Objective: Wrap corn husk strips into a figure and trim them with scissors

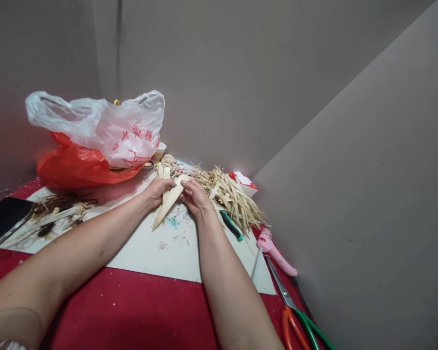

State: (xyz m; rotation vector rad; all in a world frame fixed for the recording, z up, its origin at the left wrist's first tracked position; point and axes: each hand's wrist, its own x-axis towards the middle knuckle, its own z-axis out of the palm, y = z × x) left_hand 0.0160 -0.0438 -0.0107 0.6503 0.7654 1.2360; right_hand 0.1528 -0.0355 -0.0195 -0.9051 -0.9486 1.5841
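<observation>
Both my hands are out over the white board (146, 257), working on a pale, flat husk-like leaf (168, 205) with a pointed lower end. My left hand (159, 190) pinches it, thumb on top, with another pale strip standing up by the fingers. At the other edge, my right hand (196, 195) grips the upper part of the leaf between thumb and fingers. Just beyond my right hand lies a heap of dry straw-coloured strips (231, 194). Green-and-black handles (230, 224) stick out beside my right wrist; the tool's kind is hidden.
A white plastic bag (127, 131) and a red bag (80, 167) stand at the back left near a paper cup (160, 151). Dark dry fibres (54, 206) lie by a black tablet-like thing (5, 218). At right are a pink glue gun (276, 253), scissors (290, 304) and the wall.
</observation>
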